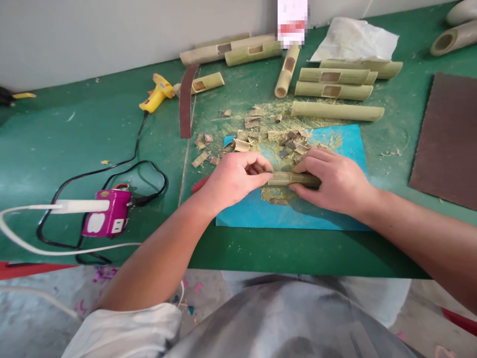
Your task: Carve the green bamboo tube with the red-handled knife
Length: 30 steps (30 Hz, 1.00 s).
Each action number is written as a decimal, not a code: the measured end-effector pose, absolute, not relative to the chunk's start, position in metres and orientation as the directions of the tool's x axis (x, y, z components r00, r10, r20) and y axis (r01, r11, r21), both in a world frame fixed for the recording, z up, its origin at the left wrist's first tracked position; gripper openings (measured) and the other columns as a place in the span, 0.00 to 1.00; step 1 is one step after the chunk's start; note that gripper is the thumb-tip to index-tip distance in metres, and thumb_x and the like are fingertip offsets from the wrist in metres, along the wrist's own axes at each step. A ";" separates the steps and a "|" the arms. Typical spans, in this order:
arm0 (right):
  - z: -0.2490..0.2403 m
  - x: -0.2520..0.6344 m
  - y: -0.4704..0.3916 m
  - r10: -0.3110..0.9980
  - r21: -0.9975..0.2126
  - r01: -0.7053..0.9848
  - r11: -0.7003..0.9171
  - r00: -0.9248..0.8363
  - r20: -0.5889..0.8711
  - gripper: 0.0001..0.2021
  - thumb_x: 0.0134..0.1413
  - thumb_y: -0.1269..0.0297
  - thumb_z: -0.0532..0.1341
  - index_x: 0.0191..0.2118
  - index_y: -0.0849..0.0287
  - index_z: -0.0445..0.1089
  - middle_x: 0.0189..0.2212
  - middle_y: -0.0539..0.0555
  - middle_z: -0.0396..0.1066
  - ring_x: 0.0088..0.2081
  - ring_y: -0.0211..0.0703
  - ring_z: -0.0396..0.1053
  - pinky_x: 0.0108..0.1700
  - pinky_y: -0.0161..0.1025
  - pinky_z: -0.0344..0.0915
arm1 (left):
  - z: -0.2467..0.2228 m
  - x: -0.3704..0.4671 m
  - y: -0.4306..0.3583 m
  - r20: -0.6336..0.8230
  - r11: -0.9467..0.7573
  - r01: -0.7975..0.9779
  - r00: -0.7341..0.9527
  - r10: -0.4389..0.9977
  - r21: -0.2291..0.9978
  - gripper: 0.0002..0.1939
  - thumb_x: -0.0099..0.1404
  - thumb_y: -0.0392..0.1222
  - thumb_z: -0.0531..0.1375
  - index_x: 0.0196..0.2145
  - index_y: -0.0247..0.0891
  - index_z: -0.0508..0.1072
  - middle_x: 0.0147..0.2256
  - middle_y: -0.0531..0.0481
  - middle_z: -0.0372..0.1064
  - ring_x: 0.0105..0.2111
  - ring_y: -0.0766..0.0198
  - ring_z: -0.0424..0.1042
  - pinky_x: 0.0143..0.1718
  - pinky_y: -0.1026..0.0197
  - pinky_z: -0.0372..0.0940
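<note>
Gripping bamboo piece (pixel 281 179) with right fingers (pixel 306 193); left fingers (pixel 260 179), hold unclear; chips (pixel 242 145) on blue sheet (pixel 253 216).

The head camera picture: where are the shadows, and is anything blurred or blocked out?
In the head view, a soft shadow lies on the blue sheet below the right hand; in the head view, coarse square blocks obscure a pixelated patch at top centre; in the head view, the grey clothing at the bottom looks soft, without crisp detail.
</note>
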State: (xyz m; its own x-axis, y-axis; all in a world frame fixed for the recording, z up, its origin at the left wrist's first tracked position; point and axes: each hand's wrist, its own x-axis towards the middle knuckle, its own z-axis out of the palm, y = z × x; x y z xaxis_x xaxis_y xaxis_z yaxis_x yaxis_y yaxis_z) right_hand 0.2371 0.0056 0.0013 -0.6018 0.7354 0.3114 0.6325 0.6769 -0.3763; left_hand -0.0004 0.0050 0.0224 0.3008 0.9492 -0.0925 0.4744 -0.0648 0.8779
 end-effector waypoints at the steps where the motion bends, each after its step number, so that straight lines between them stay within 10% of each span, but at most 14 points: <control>1: 0.001 0.237 0.006 0.734 -0.374 0.631 0.679 -0.603 0.314 0.06 0.57 0.59 0.62 0.35 0.56 0.70 0.33 0.57 0.73 0.37 0.49 0.69 0.38 0.44 0.67 | 0.022 0.000 0.005 -0.091 -0.065 0.474 0.298 0.950 0.878 0.04 0.58 0.38 0.67 0.32 0.37 0.79 0.27 0.53 0.75 0.26 0.68 0.70 0.30 0.65 0.66; 25: 0.003 0.238 0.007 0.720 -0.357 0.626 0.693 -0.619 0.313 0.07 0.56 0.59 0.63 0.37 0.56 0.72 0.33 0.56 0.74 0.37 0.50 0.71 0.39 0.46 0.69 | 0.044 -0.015 0.012 -0.122 -0.100 0.606 0.314 0.942 0.789 0.05 0.57 0.38 0.67 0.24 0.37 0.77 0.25 0.53 0.75 0.25 0.67 0.70 0.27 0.64 0.62; 30: 0.002 0.239 0.006 0.702 -0.321 0.624 0.712 -0.637 0.319 0.08 0.58 0.58 0.62 0.37 0.57 0.72 0.33 0.57 0.74 0.37 0.50 0.71 0.40 0.46 0.70 | 0.048 -0.048 0.035 0.116 -0.096 0.647 0.012 0.993 0.757 0.09 0.62 0.47 0.65 0.34 0.39 0.81 0.30 0.52 0.77 0.29 0.65 0.73 0.32 0.61 0.66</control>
